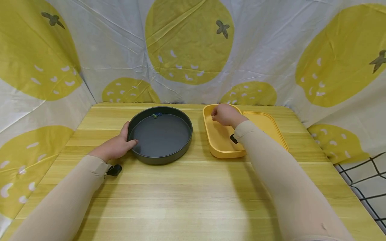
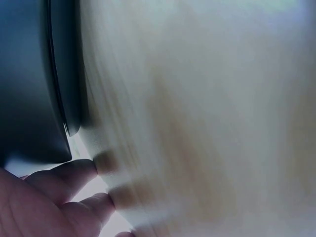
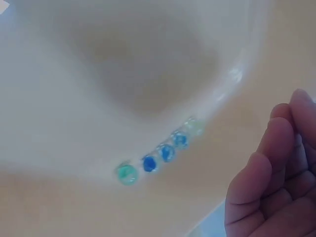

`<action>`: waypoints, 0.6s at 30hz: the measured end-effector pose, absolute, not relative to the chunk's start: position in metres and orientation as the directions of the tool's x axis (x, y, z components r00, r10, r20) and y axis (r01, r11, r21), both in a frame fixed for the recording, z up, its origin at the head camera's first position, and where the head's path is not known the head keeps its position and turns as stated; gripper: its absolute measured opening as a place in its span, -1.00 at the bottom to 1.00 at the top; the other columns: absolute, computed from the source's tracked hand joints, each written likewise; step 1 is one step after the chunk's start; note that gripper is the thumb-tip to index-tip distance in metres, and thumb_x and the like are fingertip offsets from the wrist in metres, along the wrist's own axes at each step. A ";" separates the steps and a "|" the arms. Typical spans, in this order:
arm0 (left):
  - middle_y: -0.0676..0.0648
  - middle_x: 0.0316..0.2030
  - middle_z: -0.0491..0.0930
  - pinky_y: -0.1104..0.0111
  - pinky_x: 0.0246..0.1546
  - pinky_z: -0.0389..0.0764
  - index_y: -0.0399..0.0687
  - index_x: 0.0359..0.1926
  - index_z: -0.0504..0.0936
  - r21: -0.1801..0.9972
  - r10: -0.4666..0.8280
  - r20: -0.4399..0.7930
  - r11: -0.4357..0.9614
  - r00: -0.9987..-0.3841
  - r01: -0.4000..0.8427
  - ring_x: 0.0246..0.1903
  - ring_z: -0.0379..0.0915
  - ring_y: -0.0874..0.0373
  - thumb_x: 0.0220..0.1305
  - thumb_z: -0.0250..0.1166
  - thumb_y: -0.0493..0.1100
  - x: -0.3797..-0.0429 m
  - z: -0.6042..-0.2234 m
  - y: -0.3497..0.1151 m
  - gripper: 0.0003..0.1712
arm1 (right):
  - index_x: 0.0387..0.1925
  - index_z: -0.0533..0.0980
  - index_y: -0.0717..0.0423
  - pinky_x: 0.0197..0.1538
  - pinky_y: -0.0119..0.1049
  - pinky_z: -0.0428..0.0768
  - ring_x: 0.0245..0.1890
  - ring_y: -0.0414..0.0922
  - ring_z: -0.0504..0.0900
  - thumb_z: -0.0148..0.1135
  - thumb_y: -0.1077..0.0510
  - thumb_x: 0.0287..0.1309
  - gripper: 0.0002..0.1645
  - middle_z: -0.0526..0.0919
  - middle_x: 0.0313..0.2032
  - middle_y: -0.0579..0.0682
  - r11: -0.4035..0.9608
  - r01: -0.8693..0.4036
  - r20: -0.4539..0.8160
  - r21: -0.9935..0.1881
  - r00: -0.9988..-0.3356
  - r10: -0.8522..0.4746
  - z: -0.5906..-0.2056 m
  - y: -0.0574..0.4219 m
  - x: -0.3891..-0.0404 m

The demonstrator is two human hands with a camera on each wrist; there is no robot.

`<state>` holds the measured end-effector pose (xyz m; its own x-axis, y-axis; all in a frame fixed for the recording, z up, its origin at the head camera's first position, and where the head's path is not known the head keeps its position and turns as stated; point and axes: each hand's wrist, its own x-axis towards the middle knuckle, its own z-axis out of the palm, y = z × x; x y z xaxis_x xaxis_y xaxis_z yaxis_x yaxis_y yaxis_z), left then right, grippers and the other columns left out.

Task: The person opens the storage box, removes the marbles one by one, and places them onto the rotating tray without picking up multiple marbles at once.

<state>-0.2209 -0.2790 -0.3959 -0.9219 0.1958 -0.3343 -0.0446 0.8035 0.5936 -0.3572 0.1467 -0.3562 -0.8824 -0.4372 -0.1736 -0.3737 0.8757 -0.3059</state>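
Note:
A round dark grey pan (image 1: 161,138) sits on the table at left centre. My left hand (image 1: 115,146) grips its left rim, thumb over the inside and fingers along the outer wall. In the left wrist view, fingertips (image 2: 101,201) of that hand meet the tabletop beside the pan wall. A small cluster of blue and greenish marbles (image 1: 156,115) lies at the pan's far side. My right hand (image 1: 227,115) is over a yellow rectangular container (image 1: 217,142), fingers bent; whether they hold something I cannot tell. Several glass marbles (image 3: 167,152) line the container's inner edge in the right wrist view.
A flat yellow lid (image 1: 263,119) lies right of the container, partly behind the right forearm. A lemon-print curtain (image 1: 190,43) hangs behind the wooden table (image 1: 169,197). Black wire grid (image 1: 368,180) stands at the right edge. A black wrist piece (image 1: 114,170) sits under the left sleeve.

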 end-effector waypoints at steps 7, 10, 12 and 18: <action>-0.53 0.62 -0.38 -0.32 0.55 0.00 -0.17 0.59 -0.75 0.593 0.200 -0.327 0.804 -0.924 -0.036 0.59 -0.16 -0.52 0.61 0.01 0.14 -0.221 -0.396 -0.279 0.18 | 0.17 0.63 0.21 0.23 0.03 0.63 0.11 0.10 0.70 0.19 0.15 0.53 -0.67 0.72 0.15 0.19 0.869 -0.353 -0.166 -0.347 -0.889 -0.428 -0.347 0.134 -0.350; -0.53 0.63 -0.39 -0.32 0.55 0.00 -0.16 0.59 -0.75 0.596 0.202 -0.325 0.803 -0.924 -0.034 0.59 -0.17 -0.52 0.61 0.01 0.13 -0.221 -0.396 -0.279 0.17 | 0.19 0.63 0.19 0.26 0.02 0.62 0.14 0.09 0.69 0.19 0.13 0.53 -0.65 0.72 0.17 0.17 0.863 -0.356 -0.170 -0.359 -0.884 -0.436 -0.346 0.129 -0.350; -0.52 0.63 -0.40 -0.32 0.55 0.00 -0.16 0.59 -0.75 0.597 0.202 -0.326 0.802 -0.924 -0.035 0.59 -0.17 -0.52 0.61 0.01 0.13 -0.221 -0.396 -0.279 0.17 | 0.20 0.63 0.20 0.27 0.02 0.61 0.15 0.09 0.69 0.19 0.13 0.53 -0.64 0.72 0.17 0.16 0.856 -0.368 -0.167 -0.363 -0.878 -0.449 -0.345 0.126 -0.349; -0.51 0.63 -0.44 -0.32 0.55 -0.01 -0.16 0.59 -0.75 0.599 0.205 -0.327 0.800 -0.923 -0.035 0.60 -0.20 -0.51 0.61 0.01 0.14 -0.221 -0.395 -0.279 0.17 | 0.18 0.63 0.25 0.21 -0.01 0.63 0.06 0.07 0.70 0.19 0.16 0.52 -0.65 0.74 0.11 0.16 0.834 -0.393 -0.163 -0.388 -0.861 -0.481 -0.339 0.117 -0.341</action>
<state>-0.2205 -0.2789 -0.3952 -0.9225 0.2048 -0.3271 -0.0346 0.8003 0.5986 -0.3414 0.1165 -0.3389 -0.8612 -0.4813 -0.1634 -0.3926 0.8340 -0.3878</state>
